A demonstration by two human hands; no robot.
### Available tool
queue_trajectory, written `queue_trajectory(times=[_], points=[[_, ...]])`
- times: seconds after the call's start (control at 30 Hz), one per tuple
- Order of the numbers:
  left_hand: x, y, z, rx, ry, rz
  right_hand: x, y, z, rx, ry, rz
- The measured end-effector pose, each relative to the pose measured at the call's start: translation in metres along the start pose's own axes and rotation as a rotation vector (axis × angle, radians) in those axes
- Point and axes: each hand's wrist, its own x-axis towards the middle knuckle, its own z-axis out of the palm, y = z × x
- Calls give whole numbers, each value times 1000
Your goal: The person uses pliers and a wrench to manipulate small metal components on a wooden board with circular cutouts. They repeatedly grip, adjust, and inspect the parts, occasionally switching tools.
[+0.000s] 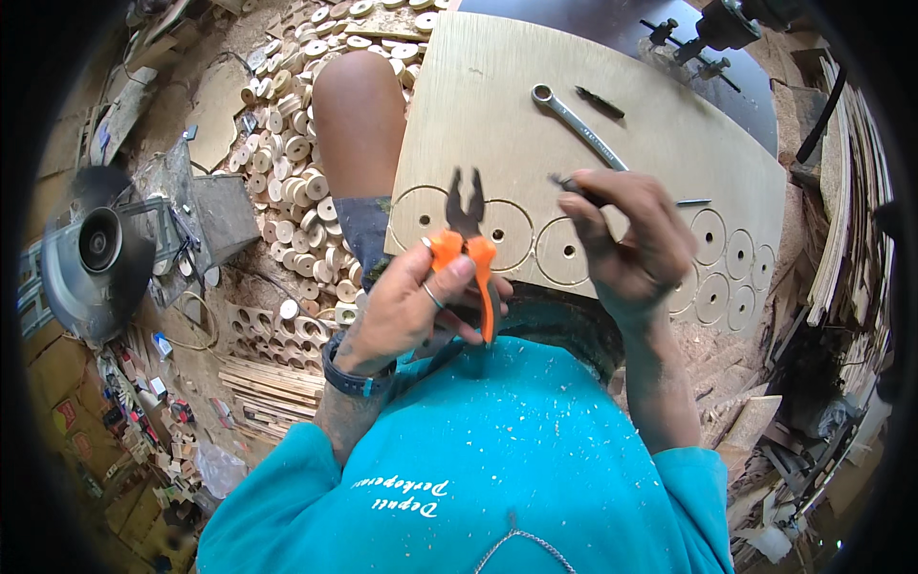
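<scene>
My left hand (402, 301) is closed round the orange handles of a pair of pliers (466, 212), whose dark jaws point away from me and stand apart with nothing between them. Raised over the board, my right hand (639, 239) pinches a small dark metal bit (579, 188) between thumb and fingers; part of it is hidden. Below both lies a plywood board (478, 105) with cut circles, each with a centre hole, along its near and right sides. A combination wrench (579, 127) and a second dark bit (600, 102) lie on it. A thin metal rod (693, 202) shows beside my right knuckles.
At the far right, a machine head with a clamped crossbar (690, 50) stands over a dark table (612, 29). Many wooden discs (296, 148) are heaped on the left, near a fan (98, 239). Thin wood strips (841, 201) are stacked at the right.
</scene>
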Motion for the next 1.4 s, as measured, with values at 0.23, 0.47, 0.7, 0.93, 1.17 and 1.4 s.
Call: queue_trajectory(times=[0.23, 0.47, 0.7, 0.93, 1.17, 1.4], points=[[4, 19, -4, 56, 174, 80, -1, 10, 13, -79, -81, 174], [15, 37, -10, 116, 3, -15, -8, 15, 16, -99, -111, 152], [1, 40, -10, 48, -197, -126, -6, 13, 21, -67, -135, 267], [5, 37, -9, 10, -160, -55, 9, 0, 12, -210, -127, 114], [34, 30, 6, 413, 371, 141, 2, 15, 24, -55, -159, 250], [55, 35, 25, 800, 367, 494, 10, 6, 19, 278, -70, 395]])
